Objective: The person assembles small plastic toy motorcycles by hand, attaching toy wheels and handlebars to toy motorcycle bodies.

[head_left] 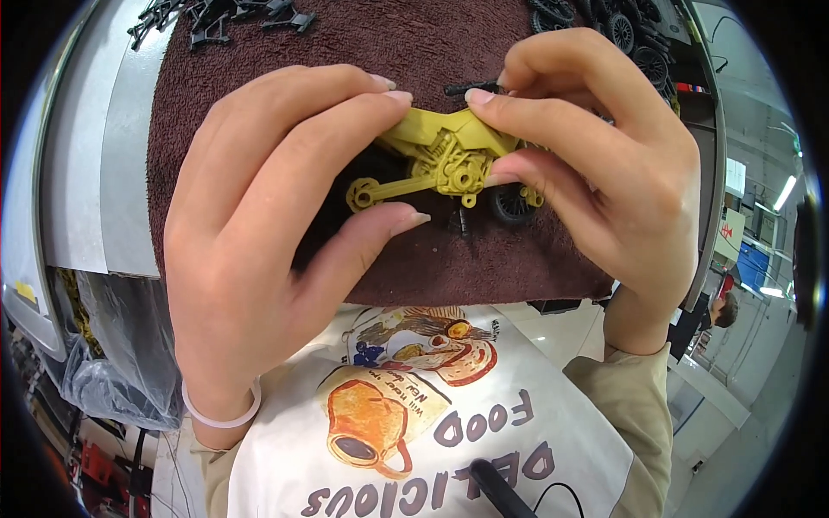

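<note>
A yellow plastic toy motorcycle body [453, 168], with moulded engine detail and a long rear arm, is held between both hands above a brown towel. My left hand [268, 181] has its fingertips on the body's upper left edge, and the thumb sits below the arm. On the other side, my right hand [604, 147] pinches the body's right end between index finger and thumb. A black spoked wheel [514, 205] shows just below the right thumb; whether it is attached is unclear. Behind the right fingertips is a thin black part [471, 88].
The brown towel [414, 268] covers the work surface. Several black frame-like parts [224, 22] lie at the far left, and a heap of black wheels [626, 34] at the far right. Clear plastic bags [125, 380] hang at the left. A person [724, 309] is visible at the far right.
</note>
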The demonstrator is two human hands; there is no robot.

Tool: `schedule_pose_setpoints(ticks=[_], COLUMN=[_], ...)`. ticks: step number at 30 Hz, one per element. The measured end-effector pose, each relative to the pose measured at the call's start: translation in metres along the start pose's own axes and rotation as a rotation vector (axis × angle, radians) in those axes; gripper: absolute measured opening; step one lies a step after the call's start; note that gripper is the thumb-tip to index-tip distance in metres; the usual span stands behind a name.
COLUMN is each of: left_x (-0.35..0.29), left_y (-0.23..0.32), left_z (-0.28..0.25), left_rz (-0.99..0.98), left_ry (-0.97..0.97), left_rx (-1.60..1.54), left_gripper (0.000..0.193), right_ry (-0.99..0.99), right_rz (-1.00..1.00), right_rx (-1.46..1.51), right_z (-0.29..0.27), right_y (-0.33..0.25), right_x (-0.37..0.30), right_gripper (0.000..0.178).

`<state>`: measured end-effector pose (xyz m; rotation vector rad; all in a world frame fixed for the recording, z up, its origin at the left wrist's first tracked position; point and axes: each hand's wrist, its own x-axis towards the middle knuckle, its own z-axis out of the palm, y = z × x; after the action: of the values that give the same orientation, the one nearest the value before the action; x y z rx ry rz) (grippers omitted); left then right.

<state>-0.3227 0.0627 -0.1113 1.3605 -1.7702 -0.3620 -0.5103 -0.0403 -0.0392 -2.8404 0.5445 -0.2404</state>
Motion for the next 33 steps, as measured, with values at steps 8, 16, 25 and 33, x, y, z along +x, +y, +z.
schedule_pose_setpoints(ticks=[8,16,25,33], left_x=[-0.002,0.011,0.018,0.016], left_y=[0.002,0.021,0.021,0.031], left_z=[0.004,0.005,-0.001,0.003], left_rz=[-0.047,-0.232,-0.232,-0.192], left_ry=[0.014,-0.032,-0.108,-0.069], left_rx=[0.000,-0.072,-0.011,0.090], left_gripper=[0.044,0.036,0.027,0.037], right_ry=[0.052,0.103,0.163,0.236], right_rz=[0.054,-0.023,0.155,0.270], right_rx=[-0.006,-0.134,0.240,0.414], right_z=[0.004,0.012,0.017,0.015], right_y=[-0.003,0.001,0.021,0.026], right_x=[-0.002,-0.002,-0.019,-0.034], right_gripper=[0.029,0.026,0.020,0.076])
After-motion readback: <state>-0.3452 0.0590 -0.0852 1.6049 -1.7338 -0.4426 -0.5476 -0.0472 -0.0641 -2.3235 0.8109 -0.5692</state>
